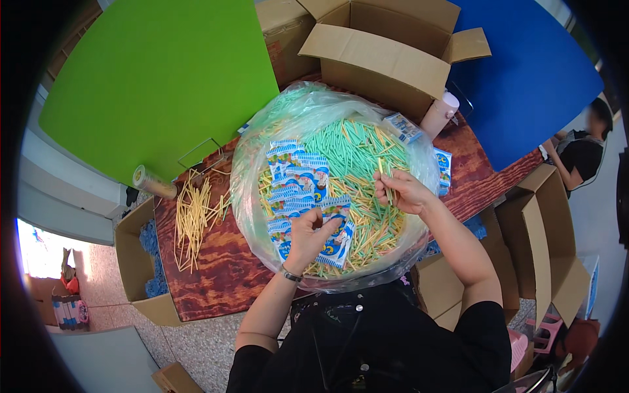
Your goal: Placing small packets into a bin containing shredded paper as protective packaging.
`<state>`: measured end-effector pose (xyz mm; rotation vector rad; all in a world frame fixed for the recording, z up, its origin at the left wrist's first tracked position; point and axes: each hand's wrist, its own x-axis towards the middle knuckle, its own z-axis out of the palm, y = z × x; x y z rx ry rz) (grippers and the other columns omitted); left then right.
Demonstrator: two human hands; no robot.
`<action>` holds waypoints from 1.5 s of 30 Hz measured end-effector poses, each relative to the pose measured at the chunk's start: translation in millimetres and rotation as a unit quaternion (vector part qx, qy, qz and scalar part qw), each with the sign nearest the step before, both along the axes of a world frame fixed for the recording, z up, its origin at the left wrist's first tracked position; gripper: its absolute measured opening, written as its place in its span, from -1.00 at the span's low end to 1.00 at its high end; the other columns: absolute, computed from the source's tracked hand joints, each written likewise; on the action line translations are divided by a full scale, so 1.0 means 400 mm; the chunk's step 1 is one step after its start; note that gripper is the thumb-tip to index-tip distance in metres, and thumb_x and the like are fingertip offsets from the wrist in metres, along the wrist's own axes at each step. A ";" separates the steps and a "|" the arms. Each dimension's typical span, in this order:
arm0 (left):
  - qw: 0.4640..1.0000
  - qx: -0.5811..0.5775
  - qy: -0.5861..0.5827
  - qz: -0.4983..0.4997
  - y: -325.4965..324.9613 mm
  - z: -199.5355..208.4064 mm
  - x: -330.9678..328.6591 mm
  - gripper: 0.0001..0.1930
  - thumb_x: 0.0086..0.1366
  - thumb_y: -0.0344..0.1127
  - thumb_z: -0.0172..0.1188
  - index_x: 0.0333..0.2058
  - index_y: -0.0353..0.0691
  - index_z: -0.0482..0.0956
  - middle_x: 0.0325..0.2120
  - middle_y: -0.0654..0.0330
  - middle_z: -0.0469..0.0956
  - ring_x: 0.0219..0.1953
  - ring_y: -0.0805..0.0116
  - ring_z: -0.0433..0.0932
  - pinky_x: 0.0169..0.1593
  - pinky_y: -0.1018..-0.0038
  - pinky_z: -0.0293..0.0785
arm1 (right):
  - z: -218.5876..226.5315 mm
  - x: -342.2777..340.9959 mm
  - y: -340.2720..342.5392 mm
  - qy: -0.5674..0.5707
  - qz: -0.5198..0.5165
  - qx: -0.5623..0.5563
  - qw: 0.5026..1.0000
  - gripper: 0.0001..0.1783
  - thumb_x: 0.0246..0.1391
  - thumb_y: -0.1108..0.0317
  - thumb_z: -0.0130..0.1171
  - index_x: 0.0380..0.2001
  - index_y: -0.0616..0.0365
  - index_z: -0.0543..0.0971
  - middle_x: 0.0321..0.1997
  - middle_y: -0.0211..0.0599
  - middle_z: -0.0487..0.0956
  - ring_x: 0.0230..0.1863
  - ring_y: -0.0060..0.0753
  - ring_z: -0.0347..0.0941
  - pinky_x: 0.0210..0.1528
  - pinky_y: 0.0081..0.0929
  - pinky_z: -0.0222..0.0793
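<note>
A large clear plastic bag [244,216], spread wide on the table, is full of thin green and yellow sticks [357,147]. Several blue and white packets [288,190] lie in overlapping rows on the left part of the heap. My left hand [308,241] is closed on the upper part of one packet [335,249], with thumb and fingers at its edge. Over the right side of the heap, my right hand [403,192] pinches a few thin sticks [381,166], held upright between the fingers. Its palm hides part of them.
Loose yellow sticks [194,219] and a clear cylindrical jar [154,182] are on the left of the red wood-patterned table [216,291]. An open cardboard box [386,56] and a pink bottle [439,114] stand behind the bag. Green [164,85] and blue [524,72] panels flank them. A co-worker [583,154] is far right.
</note>
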<state>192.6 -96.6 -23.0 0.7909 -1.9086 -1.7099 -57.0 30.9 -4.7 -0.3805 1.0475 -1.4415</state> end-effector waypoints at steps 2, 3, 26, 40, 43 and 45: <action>0.999 0.015 0.039 -0.004 -0.002 0.016 -0.031 -0.79 0.13 -0.29 0.36 -0.39 -0.29 0.55 -0.62 0.39 0.37 -0.56 0.66 0.24 -0.51 0.60 0.18 | 0.048 0.039 -0.001 0.049 0.059 0.060 0.995 -0.76 0.34 0.17 -0.05 -0.10 0.07 0.43 -0.37 -0.50 0.48 -0.34 -0.60 0.48 -0.38 -0.64 0.42; 0.996 0.029 0.081 -0.014 -0.008 0.047 -0.051 -0.79 0.16 -0.30 0.33 -0.30 -0.29 0.59 -0.59 0.39 0.42 -0.53 0.66 0.29 -0.49 0.62 0.22 | 0.047 0.044 0.001 0.047 0.061 0.061 0.995 -0.76 0.34 0.17 -0.05 -0.10 0.07 0.43 -0.37 -0.50 0.48 -0.34 -0.60 0.48 -0.38 -0.64 0.42; 0.977 0.144 0.122 -0.103 0.019 0.078 -0.023 -0.84 0.24 -0.41 0.25 -0.21 -0.30 0.60 -0.48 0.37 0.61 -0.49 0.63 0.49 -0.40 0.61 0.44 | 0.177 0.149 -0.038 0.395 0.011 -0.104 0.912 -0.71 0.35 0.09 -0.09 -0.20 0.11 0.36 -0.26 -0.30 0.54 -0.26 -0.43 0.46 -0.22 -0.43 0.37; 0.880 -0.456 0.124 0.056 -0.001 0.090 -0.007 -0.75 -0.04 -0.50 0.38 -0.35 -0.27 0.53 -0.51 0.14 0.54 -0.49 0.18 0.54 -0.46 0.36 0.45 | 0.441 0.155 -0.084 0.751 0.360 -0.012 0.553 -0.67 0.20 0.17 0.12 -0.33 0.25 0.37 -0.54 0.07 0.52 -0.41 0.23 0.48 -0.40 -0.02 0.34; 0.875 -0.467 0.118 0.052 -0.003 0.094 -0.002 -0.73 -0.05 -0.53 0.35 -0.31 -0.28 0.53 -0.47 0.12 0.55 -0.44 0.18 0.56 -0.42 0.36 0.48 | 0.445 0.154 -0.105 0.747 0.404 -0.012 0.527 -0.65 0.18 0.15 0.13 -0.39 0.28 0.41 -0.55 0.06 0.52 -0.41 0.22 0.49 -0.39 -0.02 0.36; 0.857 -0.495 0.132 0.053 -0.009 0.098 -0.002 -0.71 -0.08 -0.53 0.41 -0.33 -0.29 0.55 -0.51 0.13 0.55 -0.50 0.21 0.55 -0.46 0.38 0.45 | 0.447 0.153 -0.117 0.762 0.442 -0.021 0.473 -0.62 0.17 0.13 0.13 -0.44 0.31 0.53 -0.49 0.04 0.57 -0.36 0.12 0.55 -0.32 -0.06 0.43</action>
